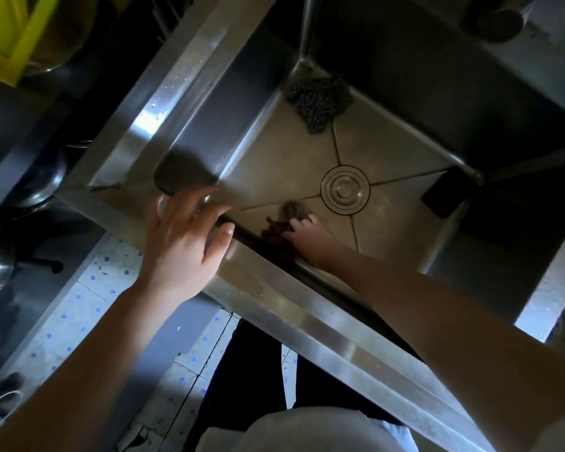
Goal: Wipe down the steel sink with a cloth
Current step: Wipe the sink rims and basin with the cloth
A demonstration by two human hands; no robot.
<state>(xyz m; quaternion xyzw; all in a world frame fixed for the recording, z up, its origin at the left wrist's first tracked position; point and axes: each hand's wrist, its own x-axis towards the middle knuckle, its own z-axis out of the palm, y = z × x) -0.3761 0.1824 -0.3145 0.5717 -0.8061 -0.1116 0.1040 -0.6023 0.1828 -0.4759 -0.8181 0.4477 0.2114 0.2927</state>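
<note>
The steel sink [284, 158] is a deep square basin with a round drain [345, 188] in the middle of its floor. My right hand [309, 239] reaches down inside, close to the near wall, and presses a brown cloth [286, 221] against the floor just left of the drain. My left hand [185, 238] rests on the sink's near rim [307, 308] at the left corner, fingers spread and holding nothing.
A grey steel-wool scrubber [318, 101] lies in the far corner of the basin. A dark block [446, 192] sits at the right corner. A faucet [499, 22] hangs top right. Pots and a yellow crate [10, 31] stand left. Tiled floor lies below.
</note>
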